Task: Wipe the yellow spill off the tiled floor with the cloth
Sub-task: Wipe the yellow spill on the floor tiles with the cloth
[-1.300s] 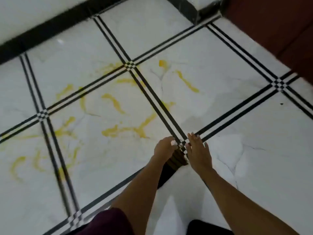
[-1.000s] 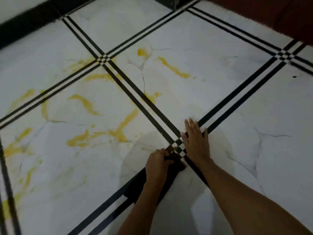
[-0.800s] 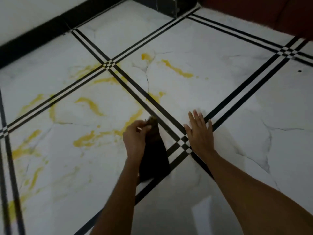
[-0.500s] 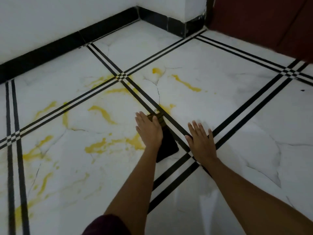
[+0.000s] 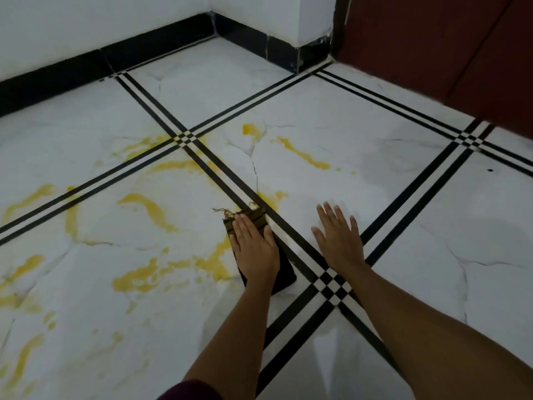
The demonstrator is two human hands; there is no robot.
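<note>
A dark cloth [image 5: 284, 274] with a frayed, striped far end lies flat on the white tiled floor [image 5: 403, 197], beside a black double line. My left hand [image 5: 253, 246] presses palm-down on it, fingers together and pointing away from me. Yellow spill [image 5: 150, 278] streaks spread to the left of the cloth, with more yellow streaks [image 5: 305, 154] on the tile beyond it. My right hand [image 5: 339, 238] rests flat on the bare tile to the right of the cloth, fingers spread, holding nothing.
White walls with a black skirting [image 5: 161, 47] run along the far side and form a corner. A dark red door [image 5: 432, 47] stands at the far right. A small dark speck [image 5: 489, 170] lies on the right tile.
My left hand carried the cloth from near the tile crossing forward and left onto the spill's edge, then flattened on it. The right hand stayed planted on the floor.
</note>
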